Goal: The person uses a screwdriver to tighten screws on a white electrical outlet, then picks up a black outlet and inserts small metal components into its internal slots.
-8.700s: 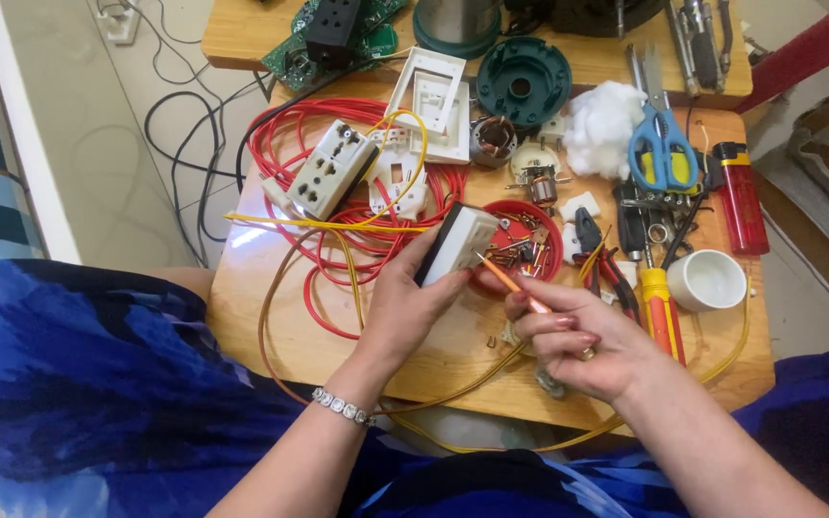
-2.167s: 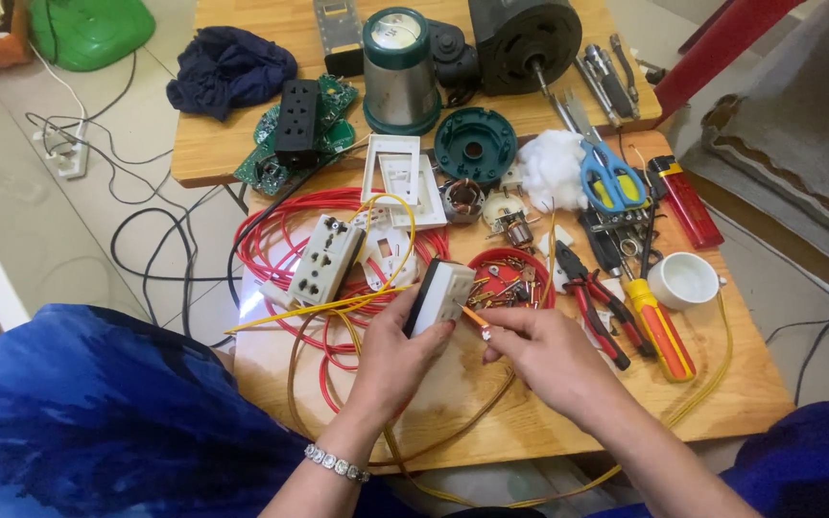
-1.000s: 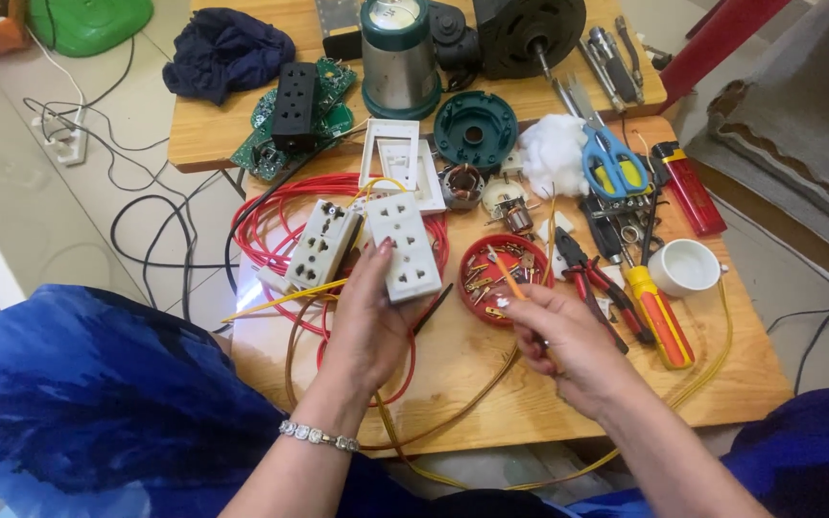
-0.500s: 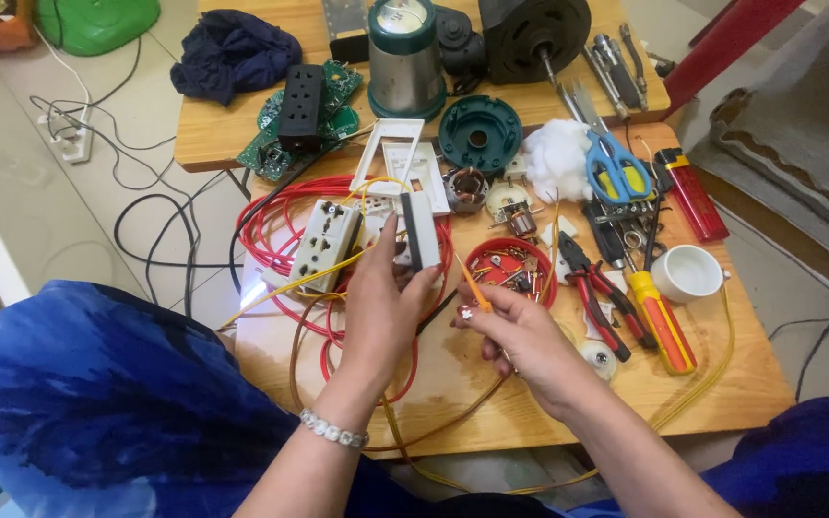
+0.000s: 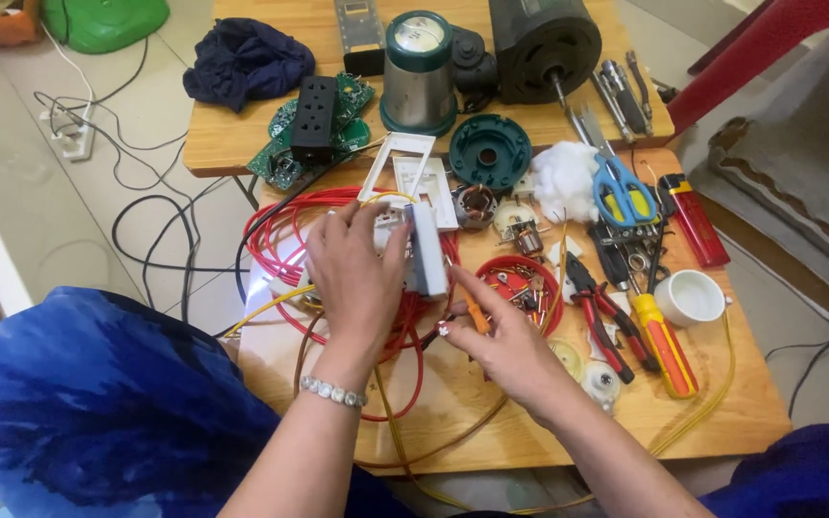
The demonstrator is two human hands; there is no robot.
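Head view: left hand (image 5: pixel 355 278) fingers grip white socket (image 5: pixel 424 249) edge-up.

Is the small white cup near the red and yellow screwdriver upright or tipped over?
Upright. The small white cup stands on the wooden table with its round open mouth facing up, just right of the red and yellow screwdriver.

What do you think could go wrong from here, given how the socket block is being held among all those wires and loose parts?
The left hand holds the white socket block tipped on edge over the red wire coil; it could slip or snag a loop. The right hand works a small orange screwdriver close to the left-hand fingers, so a slip might jab them. The red tray of small parts sits just beside that hand and could be knocked.
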